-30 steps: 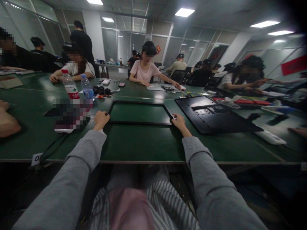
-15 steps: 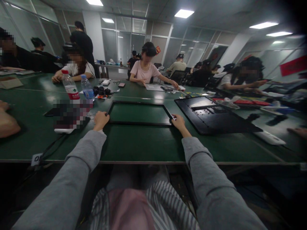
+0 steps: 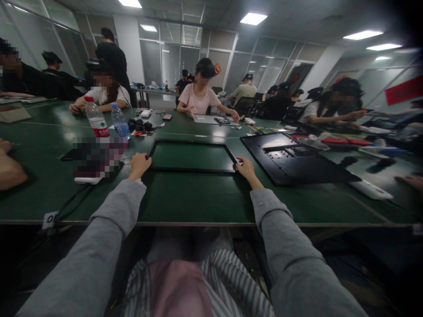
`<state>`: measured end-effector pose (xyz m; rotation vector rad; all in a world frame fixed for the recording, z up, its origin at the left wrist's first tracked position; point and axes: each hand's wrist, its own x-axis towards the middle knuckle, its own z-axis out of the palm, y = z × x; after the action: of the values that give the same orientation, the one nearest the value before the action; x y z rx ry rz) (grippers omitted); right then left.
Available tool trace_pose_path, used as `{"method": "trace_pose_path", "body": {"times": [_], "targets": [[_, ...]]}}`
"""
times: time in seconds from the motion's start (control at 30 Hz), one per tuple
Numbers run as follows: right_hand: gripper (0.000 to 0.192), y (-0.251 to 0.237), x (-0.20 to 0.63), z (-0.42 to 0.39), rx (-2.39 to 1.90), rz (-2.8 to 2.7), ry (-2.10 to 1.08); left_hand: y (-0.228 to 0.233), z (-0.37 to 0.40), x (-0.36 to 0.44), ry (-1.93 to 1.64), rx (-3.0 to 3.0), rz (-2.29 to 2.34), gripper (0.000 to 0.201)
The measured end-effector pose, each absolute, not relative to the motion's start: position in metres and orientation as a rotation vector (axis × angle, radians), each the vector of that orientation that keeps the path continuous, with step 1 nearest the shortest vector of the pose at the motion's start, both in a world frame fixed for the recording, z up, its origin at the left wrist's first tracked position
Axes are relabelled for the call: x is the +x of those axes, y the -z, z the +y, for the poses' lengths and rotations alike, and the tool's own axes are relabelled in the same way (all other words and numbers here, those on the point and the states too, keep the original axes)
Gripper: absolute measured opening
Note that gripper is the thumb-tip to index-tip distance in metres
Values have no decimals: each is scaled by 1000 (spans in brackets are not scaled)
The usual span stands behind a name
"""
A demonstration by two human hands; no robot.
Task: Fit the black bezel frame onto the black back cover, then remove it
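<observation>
A thin black rectangular frame [image 3: 191, 169] lies flat on the green table [image 3: 198, 198] in front of me. My left hand [image 3: 139, 165] grips its near left corner, fingers curled over the edge. My right hand [image 3: 246, 168] holds the near right corner the same way. Both arms are in grey sleeves and stretched forward. The table surface shows through the frame's open middle.
A black back panel [image 3: 291, 160] lies to the right of the frame. Two water bottles [image 3: 96, 119] stand at the left, beside a phone and a white device [image 3: 87, 179]. A white bar [image 3: 372, 189] lies at the right. Other people sit around the table; an arm [image 3: 11, 171] rests far left.
My hands and the frame have stayed put. The person in pink across the table has shifted their hands over the items in front of them.
</observation>
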<state>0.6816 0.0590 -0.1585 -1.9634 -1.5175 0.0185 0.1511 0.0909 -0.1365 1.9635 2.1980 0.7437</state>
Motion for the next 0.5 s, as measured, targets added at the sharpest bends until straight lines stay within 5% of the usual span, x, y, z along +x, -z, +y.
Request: {"method": "trace_pose_path", "body": {"times": [0.33, 0.5], "targets": [[58, 161, 683, 62, -1946, -1476, -47, 120, 76, 172, -527, 2320, 1634, 91], [57, 158, 680, 59, -1938, -1467, -37, 114, 70, 171, -428, 2386, 1550, 92]]}}
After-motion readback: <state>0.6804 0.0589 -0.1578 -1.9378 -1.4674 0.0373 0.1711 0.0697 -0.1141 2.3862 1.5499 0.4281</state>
